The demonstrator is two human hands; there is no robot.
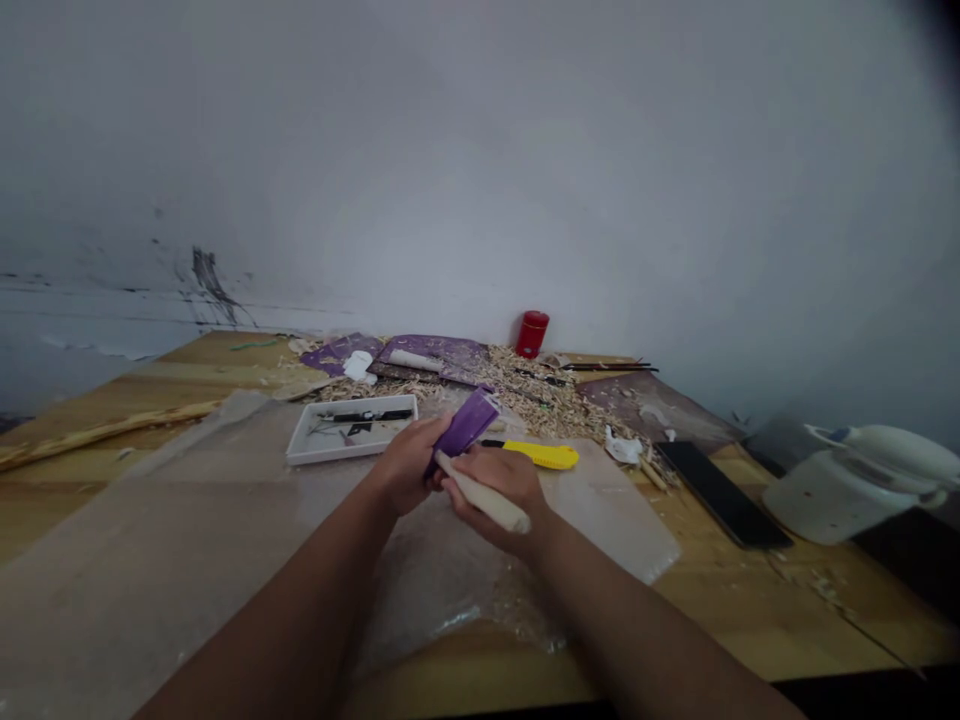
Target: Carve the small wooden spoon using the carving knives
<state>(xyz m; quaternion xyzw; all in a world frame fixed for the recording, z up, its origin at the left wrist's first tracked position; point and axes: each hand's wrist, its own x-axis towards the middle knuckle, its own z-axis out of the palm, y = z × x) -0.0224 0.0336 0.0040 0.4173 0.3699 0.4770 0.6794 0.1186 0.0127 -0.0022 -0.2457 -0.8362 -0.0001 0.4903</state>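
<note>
Both hands grasping at frame centre; slipping looks like the main risk.

Left hand is gripping a flat purple strip, material unclear; right hand is clasping a pale, rounded, wooden-looking rod, its far end overlapping the strip's lower end, contact unclear. A loose grip could be sending the rod skidding into the left hand; a stray knuckle could be knocking the yellow plastic cutter lying just beyond. Clear plastic sheeting is covering much of the light wooden surface, possibly sliding if dragged. Curly pale shavings are littering centre-right; a plain greyish wall, scuffed at left, is filling the upper frame.
</note>
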